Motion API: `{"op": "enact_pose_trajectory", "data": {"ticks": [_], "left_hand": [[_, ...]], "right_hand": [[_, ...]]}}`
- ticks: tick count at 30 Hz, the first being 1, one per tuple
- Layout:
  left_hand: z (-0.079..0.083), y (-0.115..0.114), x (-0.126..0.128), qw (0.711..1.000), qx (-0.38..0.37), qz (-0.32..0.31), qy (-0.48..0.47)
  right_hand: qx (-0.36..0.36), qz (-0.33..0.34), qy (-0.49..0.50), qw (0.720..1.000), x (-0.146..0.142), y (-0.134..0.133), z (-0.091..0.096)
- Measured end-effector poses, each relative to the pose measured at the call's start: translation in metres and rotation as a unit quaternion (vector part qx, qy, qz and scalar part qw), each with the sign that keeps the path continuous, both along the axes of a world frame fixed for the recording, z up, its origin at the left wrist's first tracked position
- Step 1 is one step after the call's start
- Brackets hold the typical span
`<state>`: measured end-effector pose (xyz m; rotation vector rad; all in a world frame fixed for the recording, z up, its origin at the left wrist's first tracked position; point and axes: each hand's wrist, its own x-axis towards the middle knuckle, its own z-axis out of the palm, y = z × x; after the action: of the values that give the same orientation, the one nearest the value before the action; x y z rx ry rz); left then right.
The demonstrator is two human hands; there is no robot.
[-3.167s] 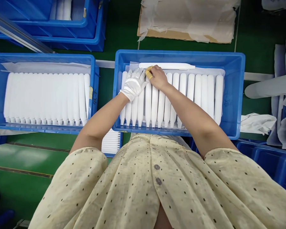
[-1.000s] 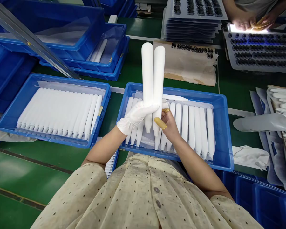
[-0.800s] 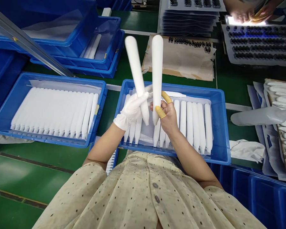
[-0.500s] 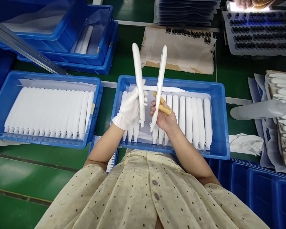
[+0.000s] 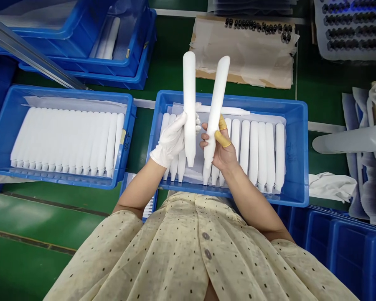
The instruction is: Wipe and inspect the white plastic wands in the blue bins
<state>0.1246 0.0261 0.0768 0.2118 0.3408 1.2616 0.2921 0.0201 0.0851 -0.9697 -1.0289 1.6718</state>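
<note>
This place looks to be a factory workshop: on the green tabletop [image 5: 172, 50] stand blue plastic bins [image 5: 297, 152] with many identical white parts [image 5: 65, 142] in neat rows, and a tray [image 5: 347, 54] carries several lines of small black pieces [image 5: 340, 32].

Dark handwriting [image 5: 127, 141] (illegible) on left blue crate [image 5: 65, 177]

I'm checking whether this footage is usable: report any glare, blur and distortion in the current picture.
Head view: pale glare on the green surface at lower left; head view: packed white pieces in the far-left tray look washed out; head view: left hand, right hand and their held pieces look fairly sharp; head view: the shirt spreads toward the bottom corners, likely lens stretch.
</note>
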Motion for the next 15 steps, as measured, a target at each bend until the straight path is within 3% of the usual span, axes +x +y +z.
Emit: {"op": "enact_pose_trajectory", "data": {"ticks": [11,15], "left_hand": [[-0.0019,-0.0015,0.0028,1.000,0.011,-0.001,0.023],[-0.0069,-0.0012,0.0028,0.998,-0.001,-0.006,0.058]], "right_hand": [[-0.001,0.056,-0.014,0.998,-0.0017,-0.0030,-0.0002],[0.032,0.089,-0.036,0.995,-0.0007,-0.0062,-0.0010]]}}
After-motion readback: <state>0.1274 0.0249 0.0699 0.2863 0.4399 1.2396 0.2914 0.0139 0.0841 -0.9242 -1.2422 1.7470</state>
